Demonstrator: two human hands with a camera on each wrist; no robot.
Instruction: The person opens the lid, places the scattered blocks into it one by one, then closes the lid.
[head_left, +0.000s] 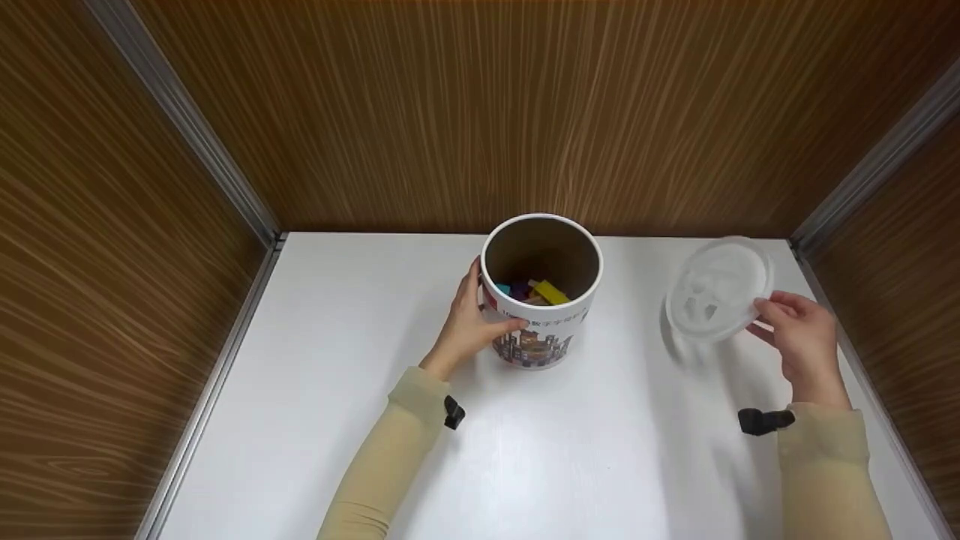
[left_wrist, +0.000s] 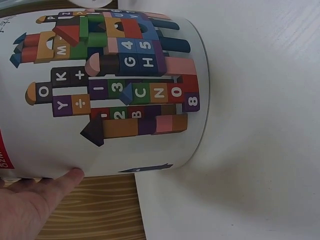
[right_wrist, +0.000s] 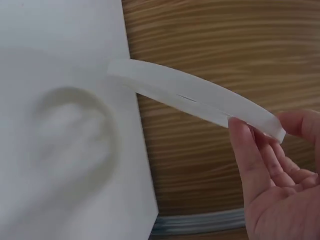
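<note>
Tub (head_left: 541, 289) of printed card stands upright and uncovered near the twelve o'clock edge of the white tabletop (head_left: 570, 450), close to the brown panel wall (head_left: 525, 112) behind it. Its side carries a picture of lettered and numbered blocks, clear in the left wrist view, and a few coloured blocks (head_left: 541, 291) lie in the bottom.

Next in size, the translucent white lid (head_left: 718, 289) hangs tilted in the air at about three o'clock from the tub, well apart from it and above the tabletop, where it casts a soft round shadow.

The left hand (head_left: 472, 322) sits at the tub's nine o'clock side, its fingers (left_wrist: 70, 177) curled around the wall with the thumb across the front, steadying it. The right hand (head_left: 804, 337) pinches the lid's rim at the lid's four o'clock edge, thumb on one face and fingers (right_wrist: 250, 150) behind; the grip covers only a small arc of the rim.

As a judgement, handling the lid well means bringing it level before it meets any surface, since a thin flexible rim held at one point will sag or twist. The left hand's hold low on the wall looks right for keeping the light tub from tipping or sliding.
</note>
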